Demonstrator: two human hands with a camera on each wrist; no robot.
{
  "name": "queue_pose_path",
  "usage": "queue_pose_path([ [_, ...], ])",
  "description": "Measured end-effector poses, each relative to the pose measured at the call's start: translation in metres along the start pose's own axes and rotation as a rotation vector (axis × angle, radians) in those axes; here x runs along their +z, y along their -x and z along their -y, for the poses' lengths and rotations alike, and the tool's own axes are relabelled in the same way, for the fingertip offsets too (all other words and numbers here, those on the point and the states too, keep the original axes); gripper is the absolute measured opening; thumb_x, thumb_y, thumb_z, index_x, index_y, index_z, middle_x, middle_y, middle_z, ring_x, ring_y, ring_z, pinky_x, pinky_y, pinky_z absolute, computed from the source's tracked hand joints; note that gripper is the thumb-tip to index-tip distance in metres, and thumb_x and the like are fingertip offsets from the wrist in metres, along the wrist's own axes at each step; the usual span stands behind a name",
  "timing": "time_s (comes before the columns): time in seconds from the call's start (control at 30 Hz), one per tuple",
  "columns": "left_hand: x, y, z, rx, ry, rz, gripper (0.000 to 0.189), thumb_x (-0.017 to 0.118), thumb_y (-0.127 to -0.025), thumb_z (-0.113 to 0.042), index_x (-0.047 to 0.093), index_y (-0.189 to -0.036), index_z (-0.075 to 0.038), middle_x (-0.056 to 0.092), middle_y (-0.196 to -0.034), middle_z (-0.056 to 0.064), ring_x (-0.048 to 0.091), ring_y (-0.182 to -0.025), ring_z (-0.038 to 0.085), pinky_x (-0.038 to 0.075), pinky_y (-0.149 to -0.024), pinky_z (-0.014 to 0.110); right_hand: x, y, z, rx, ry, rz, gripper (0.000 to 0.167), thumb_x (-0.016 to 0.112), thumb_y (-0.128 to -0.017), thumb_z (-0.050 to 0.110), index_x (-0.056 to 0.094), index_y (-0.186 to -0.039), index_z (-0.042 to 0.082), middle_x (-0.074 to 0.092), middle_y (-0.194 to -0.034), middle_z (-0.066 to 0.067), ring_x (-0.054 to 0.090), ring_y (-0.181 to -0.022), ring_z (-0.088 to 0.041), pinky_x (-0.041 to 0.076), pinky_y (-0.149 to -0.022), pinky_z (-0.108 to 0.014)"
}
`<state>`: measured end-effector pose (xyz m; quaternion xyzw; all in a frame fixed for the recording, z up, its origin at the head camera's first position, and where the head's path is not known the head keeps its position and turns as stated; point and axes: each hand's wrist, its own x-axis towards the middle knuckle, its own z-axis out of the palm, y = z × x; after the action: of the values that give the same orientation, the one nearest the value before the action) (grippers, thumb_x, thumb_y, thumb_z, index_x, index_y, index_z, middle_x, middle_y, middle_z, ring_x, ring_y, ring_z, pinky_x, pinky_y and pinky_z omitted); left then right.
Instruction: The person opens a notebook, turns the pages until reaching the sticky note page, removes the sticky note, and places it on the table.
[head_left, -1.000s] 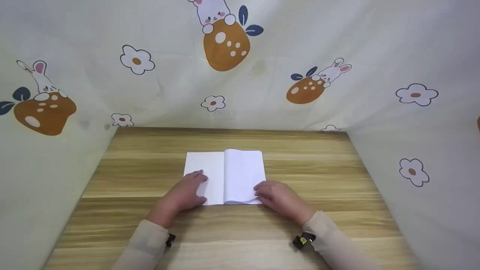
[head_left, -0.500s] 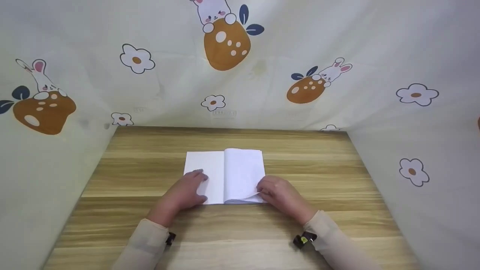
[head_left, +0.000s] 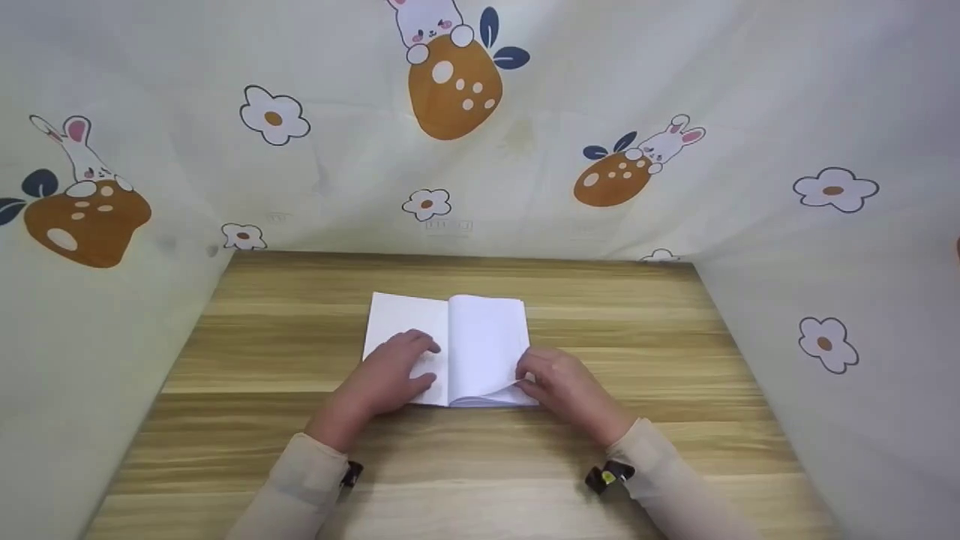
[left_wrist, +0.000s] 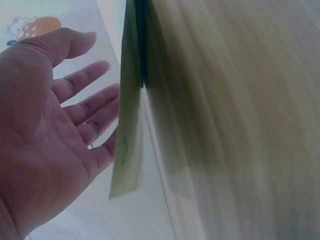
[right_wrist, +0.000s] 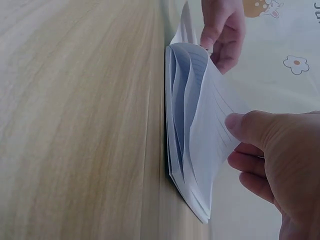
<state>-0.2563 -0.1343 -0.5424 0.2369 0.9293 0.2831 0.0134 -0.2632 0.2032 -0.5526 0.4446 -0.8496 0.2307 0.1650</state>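
Note:
A notebook (head_left: 487, 341) with white pages lies open on the wooden table. My right hand (head_left: 562, 386) pinches the lower outer corner of a right-hand page. In the right wrist view that page, faintly lined, bows up off several loose sheets (right_wrist: 187, 120), held by the right hand's thumb and fingers (right_wrist: 248, 126). Over the left side is my left hand (head_left: 390, 375), fingers loosely spread. The left leaf (head_left: 397, 315) tilts up a little at its outer edge. In the left wrist view its raised flap (left_wrist: 129, 160) stands at the left hand's fingertips (left_wrist: 110, 97).
The wood-grain table (head_left: 480, 465) stretches around the notebook on all sides. A pale curtain (head_left: 337, 180) printed with rabbits and flowers hangs behind and along both sides. A dark wrist-worn device (head_left: 609, 477) sits at the right cuff.
My left hand has shifted right and upward across the left side, whose outer edge has risen. The right hand has gone from touching the right page's corner to lifting it.

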Motion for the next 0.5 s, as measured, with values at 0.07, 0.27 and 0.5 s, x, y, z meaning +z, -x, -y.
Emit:
queue_pose_path([
  [0.07,0.002,-0.003,-0.006,0.032,-0.01,-0.007,0.034,0.077,-0.101,-0.014,0.07,-0.132,-0.002,0.067,-0.141,0.017,0.061,-0.136,0.04,0.047,-0.118,0.056,-0.001,-0.001,0.001,-0.003,0.003,-0.003,0.023,0.09,-0.089,0.001,0.07,-0.096,0.01,0.07,-0.092,0.0,0.065,-0.083,-0.019,0.059,-0.074,-0.037],
  [0.27,0.005,-0.007,-0.03,0.088,0.005,0.006,0.035,0.079,-0.101,-0.02,0.07,-0.131,-0.006,0.068,-0.137,0.011,0.065,-0.13,0.035,0.051,-0.114,0.054,-0.004,-0.004,0.003,0.002,0.017,0.002,0.023,0.091,-0.089,0.003,0.07,-0.096,0.01,0.07,-0.094,0.0,0.066,-0.086,-0.019,0.06,-0.076,-0.038],
  [0.5,0.016,-0.019,-0.057,0.133,-0.039,0.013,0.04,0.083,-0.099,-0.036,0.072,-0.129,-0.012,0.069,-0.132,0.004,0.067,-0.122,0.027,0.056,-0.107,0.05,-0.008,-0.008,0.006,0.027,0.027,-0.001,0.026,0.092,-0.089,0.006,0.069,-0.097,0.012,0.07,-0.093,0.001,0.066,-0.085,-0.018,0.06,-0.075,-0.037],
])
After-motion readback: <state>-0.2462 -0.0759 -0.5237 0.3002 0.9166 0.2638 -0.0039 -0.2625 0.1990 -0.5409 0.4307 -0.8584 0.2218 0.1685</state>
